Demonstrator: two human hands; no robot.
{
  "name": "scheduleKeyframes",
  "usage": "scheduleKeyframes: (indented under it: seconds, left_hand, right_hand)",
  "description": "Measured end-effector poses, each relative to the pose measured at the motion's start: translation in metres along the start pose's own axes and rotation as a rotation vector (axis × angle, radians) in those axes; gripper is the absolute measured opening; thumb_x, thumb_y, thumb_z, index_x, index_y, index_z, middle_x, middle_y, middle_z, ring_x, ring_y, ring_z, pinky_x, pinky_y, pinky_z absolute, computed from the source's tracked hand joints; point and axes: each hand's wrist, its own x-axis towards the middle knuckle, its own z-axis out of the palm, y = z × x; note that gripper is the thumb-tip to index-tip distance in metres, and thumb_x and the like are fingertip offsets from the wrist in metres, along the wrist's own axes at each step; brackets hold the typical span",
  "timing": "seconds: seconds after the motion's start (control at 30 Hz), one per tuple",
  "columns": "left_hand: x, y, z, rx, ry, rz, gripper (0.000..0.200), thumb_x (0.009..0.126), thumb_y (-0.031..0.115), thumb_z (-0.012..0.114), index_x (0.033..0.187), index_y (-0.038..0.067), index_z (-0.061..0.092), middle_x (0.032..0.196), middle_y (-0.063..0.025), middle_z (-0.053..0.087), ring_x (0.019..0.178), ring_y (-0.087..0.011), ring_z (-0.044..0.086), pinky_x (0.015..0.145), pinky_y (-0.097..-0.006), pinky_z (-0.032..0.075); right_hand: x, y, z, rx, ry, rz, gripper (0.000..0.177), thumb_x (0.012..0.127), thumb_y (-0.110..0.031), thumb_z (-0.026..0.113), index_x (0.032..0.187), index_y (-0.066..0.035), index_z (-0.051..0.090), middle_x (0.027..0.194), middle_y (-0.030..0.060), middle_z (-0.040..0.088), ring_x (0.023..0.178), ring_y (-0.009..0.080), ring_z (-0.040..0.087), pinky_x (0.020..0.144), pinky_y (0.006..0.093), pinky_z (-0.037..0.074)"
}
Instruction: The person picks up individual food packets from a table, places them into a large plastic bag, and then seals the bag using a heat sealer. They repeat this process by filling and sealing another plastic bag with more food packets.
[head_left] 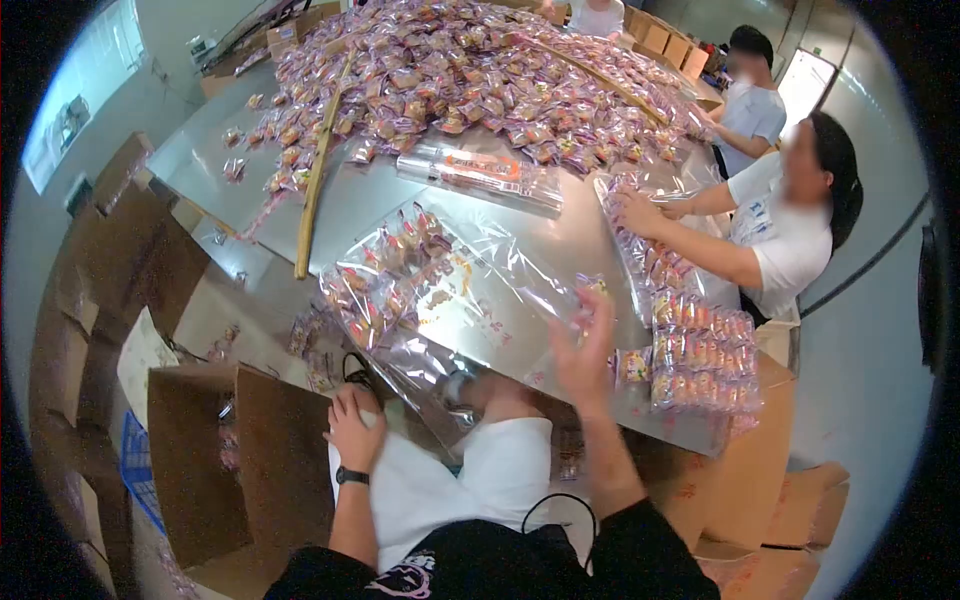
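My left hand (pixel 355 428), with a dark watch at the wrist, lies on my left knee with its fingers spread and nothing in them. My right hand (pixel 586 345) is raised over the table's near edge, slightly blurred, with a small wrapped snack packet (pixel 591 284) at its fingertips. Between my hands, a large clear plastic bag (pixel 500 262) lies flat and hangs over the edge. Rows of wrapped snack packets (pixel 385 278) fill its left part. Right of my right hand, another clear bag holds neat rows of packets (pixel 705 350).
A big heap of wrapped packets (pixel 450 75) covers the far metal table (pixel 275 240). Wooden sticks (pixel 320 180) and a roll of clear bags (pixel 480 178) lie there. Cardboard boxes (pixel 285 440) stand at both sides. A co-worker (pixel 790 200) handles a bag at right; others stand beyond.
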Motion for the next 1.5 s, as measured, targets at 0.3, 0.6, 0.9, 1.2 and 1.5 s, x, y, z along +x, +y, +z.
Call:
scheduleKeyframes:
  seconds: [0.3, 0.6, 0.9, 1.2, 1.5]
  left_hand:
    - [0.048, -0.023, 0.000, 0.007, -0.030, -0.002, 0.080, 0.080, 0.041, 0.074, 0.150, 0.014, 0.045, 0.157, -0.0270, 0.033, 0.132, -0.0484, 0.045, 0.107, -0.0519, 0.045]
    - [0.105, -0.036, 0.023, 0.092, -0.051, 0.175, 0.044, 0.089, 0.036, 0.066, 0.114, 0.000, 0.064, 0.114, -0.0195, 0.065, 0.110, -0.0400, 0.063, 0.086, -0.0472, 0.054]
    - [0.102, -0.079, 0.069, -1.325, -0.071, -0.358, 0.012, 0.098, 0.009, 0.058, 0.105, 0.001, 0.062, 0.081, -0.0056, 0.068, 0.067, -0.0167, 0.067, 0.060, -0.0334, 0.056]
    - [0.113, -0.082, 0.071, -0.410, -0.076, -0.151, 0.031, 0.089, 0.026, 0.069, 0.106, 0.001, 0.065, 0.108, -0.0187, 0.068, 0.097, -0.0355, 0.066, 0.082, -0.0441, 0.056]
    - [0.097, 0.002, 0.012, 0.076, -0.050, -0.048, 0.040, 0.088, 0.039, 0.064, 0.110, 0.006, 0.071, 0.121, -0.0161, 0.066, 0.112, -0.0404, 0.060, 0.089, -0.0504, 0.054]
  right_hand:
    - [0.263, 0.124, 0.135, -0.547, -0.166, -0.105, 0.090, 0.074, -0.043, 0.082, 0.147, -0.014, 0.039, 0.149, 0.0227, 0.036, 0.135, 0.0475, 0.040, 0.103, 0.0646, 0.044]
    - [0.366, 0.204, 0.233, -0.954, -0.250, -0.015, 0.104, 0.074, -0.060, 0.079, 0.158, -0.025, 0.029, 0.161, 0.0242, 0.023, 0.145, 0.0541, 0.026, 0.104, 0.0807, 0.030]
    - [0.385, 0.289, 0.290, -1.108, -0.076, -0.071, 0.066, 0.093, -0.063, 0.056, 0.150, -0.033, 0.042, 0.147, 0.0220, 0.043, 0.123, 0.0536, 0.051, 0.092, 0.0757, 0.043]
    - [0.387, 0.272, 0.258, -1.273, -0.139, -0.382, 0.050, 0.098, -0.043, 0.059, 0.145, -0.029, 0.049, 0.131, 0.0233, 0.052, 0.109, 0.0490, 0.059, 0.078, 0.0581, 0.058]
    - [0.268, 0.097, 0.115, -0.420, -0.241, -0.639, 0.045, 0.093, -0.025, 0.068, 0.131, -0.003, 0.058, 0.133, 0.0253, 0.052, 0.126, 0.0448, 0.048, 0.105, 0.0530, 0.041]
